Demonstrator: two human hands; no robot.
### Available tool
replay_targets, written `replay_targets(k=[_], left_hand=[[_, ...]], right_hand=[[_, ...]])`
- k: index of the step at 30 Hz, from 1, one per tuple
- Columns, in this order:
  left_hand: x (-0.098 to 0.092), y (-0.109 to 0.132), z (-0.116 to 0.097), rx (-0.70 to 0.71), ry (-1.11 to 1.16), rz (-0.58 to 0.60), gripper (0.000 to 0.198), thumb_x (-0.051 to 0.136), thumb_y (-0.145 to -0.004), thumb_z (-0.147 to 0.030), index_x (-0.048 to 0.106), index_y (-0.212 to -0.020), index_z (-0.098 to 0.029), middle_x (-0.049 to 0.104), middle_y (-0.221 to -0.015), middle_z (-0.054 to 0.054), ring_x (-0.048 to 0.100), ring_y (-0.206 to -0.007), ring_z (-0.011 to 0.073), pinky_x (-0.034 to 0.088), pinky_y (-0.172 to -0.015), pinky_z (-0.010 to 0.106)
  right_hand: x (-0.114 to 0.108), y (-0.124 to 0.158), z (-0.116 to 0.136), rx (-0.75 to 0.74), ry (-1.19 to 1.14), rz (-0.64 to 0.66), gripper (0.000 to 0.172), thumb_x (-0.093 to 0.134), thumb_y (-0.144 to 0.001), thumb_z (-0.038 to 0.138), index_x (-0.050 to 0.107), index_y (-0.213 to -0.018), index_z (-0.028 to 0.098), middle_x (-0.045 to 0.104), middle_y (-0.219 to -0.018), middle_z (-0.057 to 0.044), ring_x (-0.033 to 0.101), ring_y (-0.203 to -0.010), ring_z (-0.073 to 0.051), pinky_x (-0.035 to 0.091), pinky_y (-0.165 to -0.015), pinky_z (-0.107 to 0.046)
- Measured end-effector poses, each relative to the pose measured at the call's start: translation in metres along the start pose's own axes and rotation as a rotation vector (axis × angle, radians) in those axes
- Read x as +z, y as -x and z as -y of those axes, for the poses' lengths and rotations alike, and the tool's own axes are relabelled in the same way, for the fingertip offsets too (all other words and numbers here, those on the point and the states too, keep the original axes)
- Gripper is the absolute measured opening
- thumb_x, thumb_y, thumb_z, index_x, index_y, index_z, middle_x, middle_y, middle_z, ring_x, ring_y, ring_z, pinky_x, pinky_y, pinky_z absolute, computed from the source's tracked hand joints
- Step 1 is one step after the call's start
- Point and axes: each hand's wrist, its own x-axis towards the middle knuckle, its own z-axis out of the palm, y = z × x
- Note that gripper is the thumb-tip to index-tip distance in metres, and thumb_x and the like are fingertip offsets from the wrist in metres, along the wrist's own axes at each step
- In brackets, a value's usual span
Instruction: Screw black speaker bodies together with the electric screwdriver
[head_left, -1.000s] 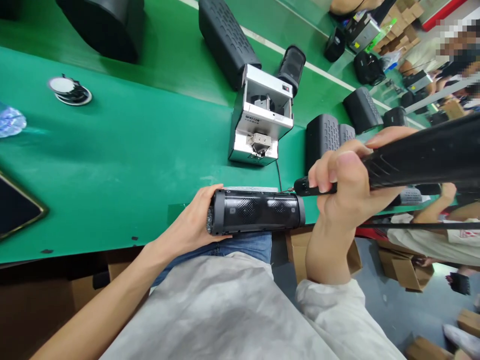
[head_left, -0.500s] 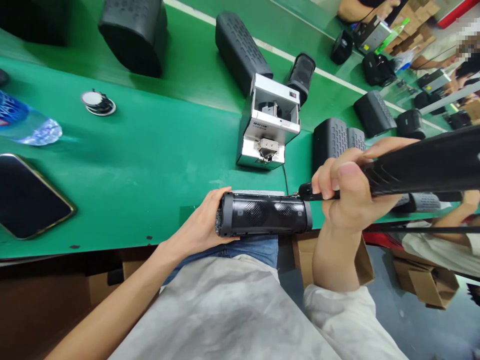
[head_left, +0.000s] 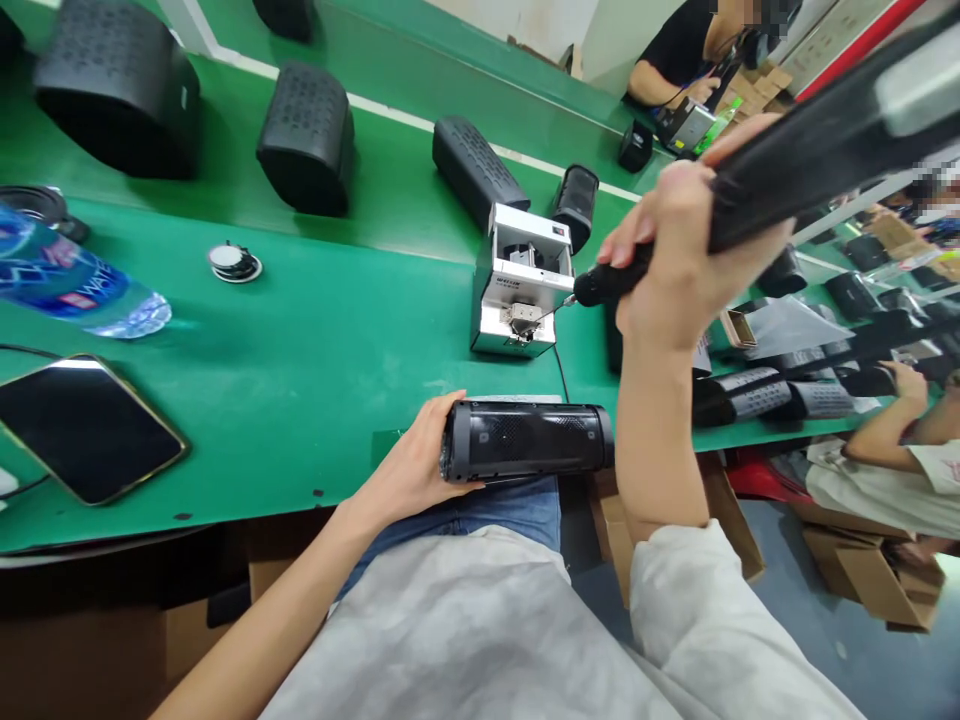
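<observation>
My left hand (head_left: 409, 465) is closed round the left end of a black cylindrical speaker (head_left: 525, 440), which lies on its side at the near edge of the green table (head_left: 300, 340). My right hand (head_left: 675, 250) grips a black electric screwdriver (head_left: 787, 150), raised above the table. The screwdriver's thin bit points left and reaches the front of a small silver screw feeder box (head_left: 521, 285).
A water bottle (head_left: 67, 285), a phone (head_left: 86, 425) and a small round part (head_left: 235, 263) lie at left. Several black speakers (head_left: 307, 135) stand on the far belt. Other people sit at right (head_left: 900, 440) and at the back (head_left: 690, 50). Cardboard boxes (head_left: 862, 570) are on the floor.
My right hand lifted the screwdriver away from the speaker's right end, up and toward the screw feeder. The left hand kept hold of the speaker. The view tilted up.
</observation>
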Motion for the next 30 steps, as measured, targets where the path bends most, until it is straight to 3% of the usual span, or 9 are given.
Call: replay_targets(k=[3,7,11,14,16,19,21,25,30], left_hand=[[0.0,0.0,-0.001,0.003,0.006,0.007,0.116,0.097,-0.083,-0.037,0.021,-0.172,-0.031,0.05,-0.164,0.021,0.054,-0.157,0.0439,0.05,-0.128,0.068],[0.0,0.0,-0.001,-0.006,0.009,-0.001,0.116,0.097,-0.082,-0.036,0.023,-0.171,-0.03,0.051,-0.163,0.021,0.055,-0.155,0.0443,0.051,-0.127,0.068],[-0.001,0.0,-0.001,-0.016,0.023,-0.004,0.112,0.095,-0.083,-0.036,0.025,-0.17,-0.031,0.052,-0.163,0.02,0.057,-0.155,0.0434,0.053,-0.126,0.065],[0.0,0.0,0.0,-0.017,0.011,0.006,0.112,0.094,-0.085,-0.038,0.022,-0.171,-0.031,0.05,-0.165,0.02,0.054,-0.157,0.0432,0.051,-0.128,0.065],[0.0,0.001,0.001,-0.016,0.0,0.008,0.111,0.093,-0.086,-0.04,0.022,-0.171,-0.031,0.049,-0.166,0.02,0.054,-0.157,0.0432,0.049,-0.129,0.065],[0.001,0.001,0.003,-0.013,-0.008,0.005,0.108,0.09,-0.088,-0.044,0.022,-0.171,-0.03,0.049,-0.165,0.02,0.054,-0.157,0.0434,0.05,-0.128,0.065],[0.001,0.001,0.004,-0.01,-0.009,0.001,0.107,0.09,-0.089,-0.046,0.023,-0.171,-0.031,0.05,-0.165,0.019,0.054,-0.157,0.0437,0.051,-0.127,0.065],[0.001,0.0,0.006,-0.021,-0.01,0.006,0.107,0.09,-0.088,-0.05,0.023,-0.171,-0.032,0.05,-0.165,0.018,0.056,-0.155,0.0446,0.052,-0.126,0.067],[0.001,0.001,0.007,-0.04,-0.006,0.006,0.107,0.089,-0.088,-0.05,0.024,-0.171,-0.034,0.051,-0.165,0.018,0.059,-0.152,0.0448,0.053,-0.125,0.067]], right_hand=[[0.002,0.0,-0.027,0.126,0.234,0.072,0.031,0.067,-0.108,0.068,0.055,-0.117,0.041,0.046,-0.064,0.007,0.047,-0.052,-0.016,0.06,-0.053,-0.041],[0.004,-0.006,-0.041,0.253,0.208,0.112,0.054,0.071,-0.102,0.08,0.052,-0.132,0.04,0.056,-0.071,0.007,0.052,-0.06,-0.014,0.066,-0.065,-0.041],[0.006,-0.007,-0.032,0.337,0.2,0.12,0.056,0.08,-0.095,0.08,0.052,-0.117,0.037,0.052,-0.066,0.008,0.045,-0.055,-0.011,0.059,-0.054,-0.033],[-0.003,-0.004,-0.016,0.257,0.113,0.088,0.054,0.079,-0.095,0.078,0.049,-0.102,0.034,0.04,-0.059,0.012,0.033,-0.044,-0.009,0.044,-0.04,-0.029],[-0.016,-0.004,-0.001,0.192,0.032,0.071,0.048,0.082,-0.096,0.069,0.051,-0.099,0.032,0.037,-0.057,0.012,0.031,-0.039,-0.009,0.038,-0.036,-0.029],[-0.045,-0.006,0.026,0.15,-0.062,0.044,0.023,0.085,-0.091,0.034,0.062,-0.097,0.03,0.041,-0.056,0.011,0.036,-0.039,-0.011,0.034,-0.035,-0.029],[-0.064,-0.007,0.042,0.127,-0.076,0.011,0.019,0.082,-0.085,0.02,0.068,-0.095,0.029,0.041,-0.056,0.01,0.037,-0.039,-0.01,0.031,-0.034,-0.027],[-0.092,-0.005,0.062,0.115,-0.013,-0.015,0.017,0.083,-0.083,0.018,0.076,-0.093,0.03,0.039,-0.057,0.01,0.035,-0.039,-0.009,0.033,-0.034,-0.024],[-0.106,0.0,0.066,0.152,-0.015,-0.002,0.017,0.077,-0.087,0.012,0.079,-0.094,0.028,0.042,-0.059,0.008,0.036,-0.041,-0.009,0.038,-0.036,-0.024]])
